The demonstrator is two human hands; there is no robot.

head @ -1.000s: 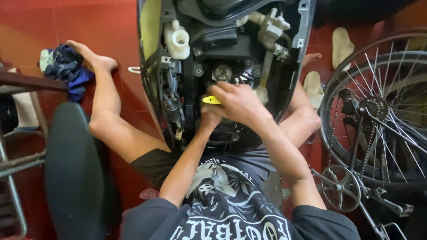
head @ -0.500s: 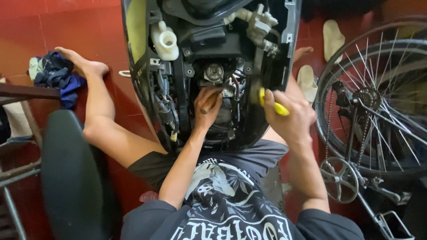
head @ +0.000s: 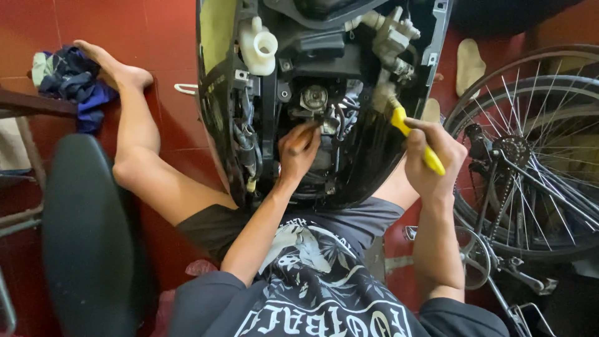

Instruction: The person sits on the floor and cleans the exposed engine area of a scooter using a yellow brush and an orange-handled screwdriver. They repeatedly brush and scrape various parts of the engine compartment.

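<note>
Now I am working inside the opened front of the scooter body [head: 215,81], which rests between my legs on the red floor [head: 150,37]. My left hand [head: 298,148] is deep in the middle of the cavity, the fingers bent around some small part just below the round metal fitting [head: 314,98]; I cannot tell what exactly they pinch, because the wires hide it. My right hand [head: 433,159] is closed around a yellow-handled brush [head: 412,134], whose pale bristle end touches the parts at the right side of the cavity, under the grey metal assembly [head: 393,34]. I judge that this is a cleaning step, with one hand feeling the part. The next stroke needs care: short strokes, away from the wires. A bicycle wheel [head: 536,162] stands close at my right, so my elbow has little room.
</note>
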